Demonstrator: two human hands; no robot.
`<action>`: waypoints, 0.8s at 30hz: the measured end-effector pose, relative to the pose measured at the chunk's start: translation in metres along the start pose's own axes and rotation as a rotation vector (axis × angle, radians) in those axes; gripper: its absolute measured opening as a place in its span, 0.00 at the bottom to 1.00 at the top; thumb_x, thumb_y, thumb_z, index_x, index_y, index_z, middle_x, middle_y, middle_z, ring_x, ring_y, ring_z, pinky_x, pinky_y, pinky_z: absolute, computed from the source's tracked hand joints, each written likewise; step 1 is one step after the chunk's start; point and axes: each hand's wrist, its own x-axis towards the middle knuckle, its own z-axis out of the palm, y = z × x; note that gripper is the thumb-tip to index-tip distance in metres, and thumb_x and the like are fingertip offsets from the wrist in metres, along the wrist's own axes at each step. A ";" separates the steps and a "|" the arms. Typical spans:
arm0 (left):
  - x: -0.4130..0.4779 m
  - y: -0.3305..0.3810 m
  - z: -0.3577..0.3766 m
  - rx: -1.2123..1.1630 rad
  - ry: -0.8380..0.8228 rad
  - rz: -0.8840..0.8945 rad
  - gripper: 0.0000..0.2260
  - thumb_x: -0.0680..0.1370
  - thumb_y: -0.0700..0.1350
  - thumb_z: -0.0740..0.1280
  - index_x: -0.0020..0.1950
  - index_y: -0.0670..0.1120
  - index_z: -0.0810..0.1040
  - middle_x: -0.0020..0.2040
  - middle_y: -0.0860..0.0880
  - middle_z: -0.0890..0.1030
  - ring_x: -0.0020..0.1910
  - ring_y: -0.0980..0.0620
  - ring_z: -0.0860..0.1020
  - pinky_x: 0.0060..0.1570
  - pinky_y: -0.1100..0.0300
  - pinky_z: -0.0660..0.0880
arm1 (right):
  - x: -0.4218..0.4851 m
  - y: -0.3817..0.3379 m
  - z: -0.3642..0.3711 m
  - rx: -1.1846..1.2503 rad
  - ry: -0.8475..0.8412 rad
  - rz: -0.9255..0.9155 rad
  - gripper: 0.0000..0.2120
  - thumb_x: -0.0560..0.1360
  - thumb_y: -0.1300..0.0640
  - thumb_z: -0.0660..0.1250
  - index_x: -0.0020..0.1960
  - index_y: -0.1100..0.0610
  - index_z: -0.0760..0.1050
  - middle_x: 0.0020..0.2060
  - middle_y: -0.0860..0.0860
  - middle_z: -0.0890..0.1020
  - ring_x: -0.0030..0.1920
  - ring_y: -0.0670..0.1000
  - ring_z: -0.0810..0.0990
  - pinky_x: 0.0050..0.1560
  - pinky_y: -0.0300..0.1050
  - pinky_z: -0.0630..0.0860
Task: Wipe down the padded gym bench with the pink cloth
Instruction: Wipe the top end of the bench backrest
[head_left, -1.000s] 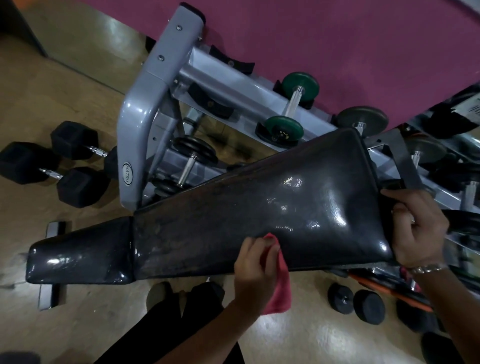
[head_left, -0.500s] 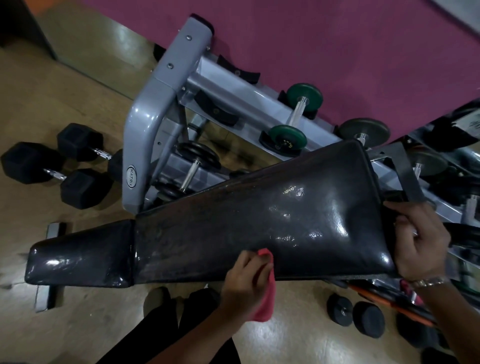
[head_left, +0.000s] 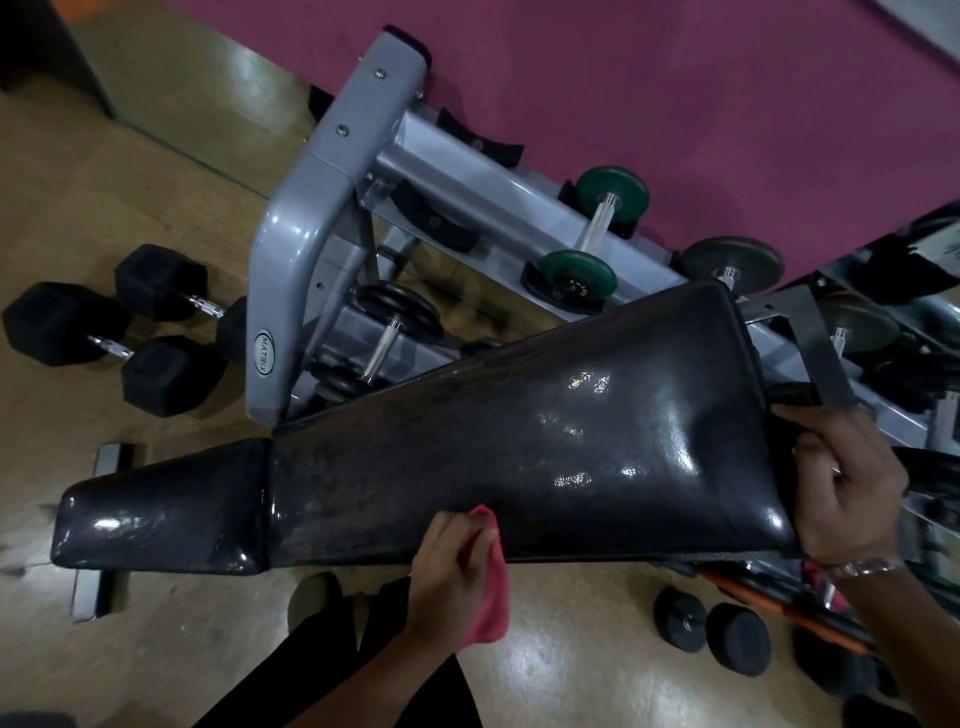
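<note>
The black padded gym bench lies across the middle of the view, its wide back pad to the right and the small seat pad to the left. My left hand presses the pink cloth against the near edge of the back pad, close to where it narrows toward the seat. Most of the cloth hangs below the pad's edge under my palm. My right hand grips the wide right end of the back pad.
A grey dumbbell rack with green and black dumbbells stands just behind the bench against a maroon wall. Black hex dumbbells lie on the wooden floor at left. A round dumbbell lies on the floor at lower right. My dark-trousered legs are below the bench.
My left hand has slid the pink cloth leftward along the near edge of the back pad. My right hand keeps its grip on the wide end.
</note>
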 end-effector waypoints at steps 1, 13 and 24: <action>0.003 0.003 0.001 0.001 0.037 -0.055 0.02 0.79 0.50 0.66 0.48 0.56 0.79 0.44 0.57 0.76 0.45 0.60 0.77 0.50 0.58 0.73 | 0.000 0.000 0.000 -0.003 -0.002 -0.001 0.16 0.79 0.63 0.56 0.52 0.70 0.81 0.46 0.65 0.81 0.48 0.57 0.77 0.55 0.42 0.71; 0.023 0.039 0.012 -0.085 0.036 0.007 0.06 0.79 0.38 0.70 0.50 0.48 0.83 0.45 0.55 0.77 0.48 0.61 0.78 0.51 0.65 0.72 | -0.001 0.002 0.001 -0.005 -0.003 0.001 0.16 0.79 0.63 0.57 0.53 0.69 0.82 0.46 0.64 0.81 0.49 0.56 0.76 0.53 0.44 0.70; 0.085 0.051 0.011 -0.092 0.080 -0.003 0.03 0.78 0.39 0.73 0.48 0.47 0.84 0.45 0.51 0.81 0.46 0.58 0.79 0.52 0.59 0.76 | 0.000 0.001 -0.001 -0.003 -0.014 0.001 0.16 0.79 0.63 0.56 0.54 0.69 0.81 0.47 0.64 0.81 0.49 0.57 0.77 0.55 0.42 0.71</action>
